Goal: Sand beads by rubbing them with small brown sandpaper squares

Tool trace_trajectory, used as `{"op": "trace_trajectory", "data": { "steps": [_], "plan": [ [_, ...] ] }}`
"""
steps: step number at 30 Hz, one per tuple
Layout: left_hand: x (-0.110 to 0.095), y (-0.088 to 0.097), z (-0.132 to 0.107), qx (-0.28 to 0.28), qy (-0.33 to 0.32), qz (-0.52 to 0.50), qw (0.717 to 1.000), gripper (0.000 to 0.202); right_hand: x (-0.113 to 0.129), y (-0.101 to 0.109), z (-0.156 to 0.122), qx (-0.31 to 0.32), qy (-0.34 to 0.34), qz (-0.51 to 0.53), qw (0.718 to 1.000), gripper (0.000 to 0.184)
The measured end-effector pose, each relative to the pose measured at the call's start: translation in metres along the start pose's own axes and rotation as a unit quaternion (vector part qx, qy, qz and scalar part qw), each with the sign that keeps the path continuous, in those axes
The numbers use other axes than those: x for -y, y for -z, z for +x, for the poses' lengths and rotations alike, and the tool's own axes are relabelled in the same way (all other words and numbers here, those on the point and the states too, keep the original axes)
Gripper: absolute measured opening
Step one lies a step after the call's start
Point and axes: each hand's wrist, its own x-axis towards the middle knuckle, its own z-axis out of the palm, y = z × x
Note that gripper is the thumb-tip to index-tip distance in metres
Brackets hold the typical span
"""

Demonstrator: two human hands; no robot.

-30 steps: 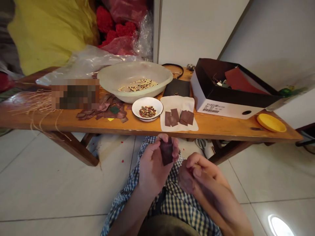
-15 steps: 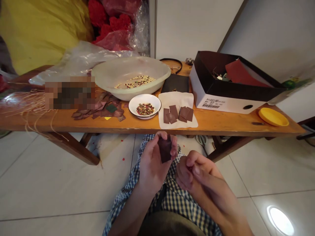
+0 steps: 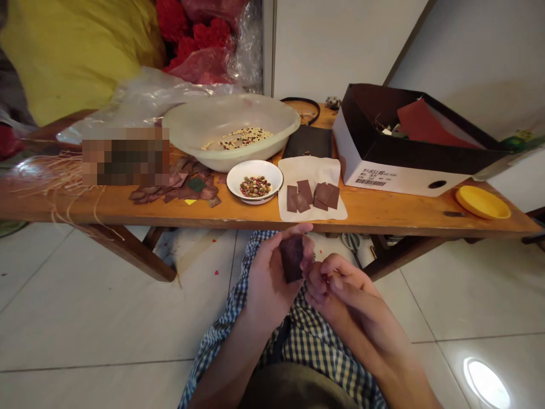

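Observation:
My left hand (image 3: 272, 275) is closed around a small dark brown piece (image 3: 292, 258), held upright over my checked lap just below the bench edge. My right hand (image 3: 340, 289) sits right beside it, fingers pinched together on something tiny and reddish that I cannot make out. Straight ahead on the wooden bench (image 3: 383, 213) lie several more brown pieces (image 3: 311, 196) on a white sheet (image 3: 310, 170). Left of them stands a small white bowl (image 3: 254, 180) of mixed coloured beads, and behind it a large pale basin (image 3: 232, 133) with more beads.
A black-and-white open box (image 3: 404, 165) with red sheets stands at the right, a yellow lid (image 3: 482, 202) beyond it. A dark pouch (image 3: 309, 143) lies behind the white sheet. Brown scraps (image 3: 179, 187) and straw strands (image 3: 63, 182) cover the left. Scissors (image 3: 351, 243) lie below the bench.
My right hand has moved left and now almost touches the left hand with the brown piece. The left hand has tilted slightly; the view shifted a little.

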Motion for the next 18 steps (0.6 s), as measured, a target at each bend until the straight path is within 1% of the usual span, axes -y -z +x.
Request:
{"op": "trace_trajectory", "data": {
  "steps": [6, 10, 14, 18],
  "plan": [
    [0.0000, -0.0024, 0.0017, -0.014, -0.004, -0.003, 1.000, 0.030, -0.0004, -0.0020, 0.0021, -0.011, 0.009, 0.023, 1.000, 0.004],
    [0.0014, -0.0050, 0.0025, -0.036, -0.006, 0.005, 0.999, 0.033, 0.0007, -0.0014, 0.0020, -0.003, 0.008, 0.010, 1.000, 0.005],
    [0.0042, -0.0041, 0.0028, -0.029, -0.005, 0.019, 0.999, 0.038, -0.0006, 0.0012, 0.0005, 0.002, 0.004, 0.004, 1.000, 0.006],
    [0.0063, -0.0039, 0.0033, -0.035, -0.005, 0.036, 0.999, 0.038, -0.0024, 0.0032, -0.0010, 0.026, 0.000, 0.033, 0.999, 0.004]
  ]
}}
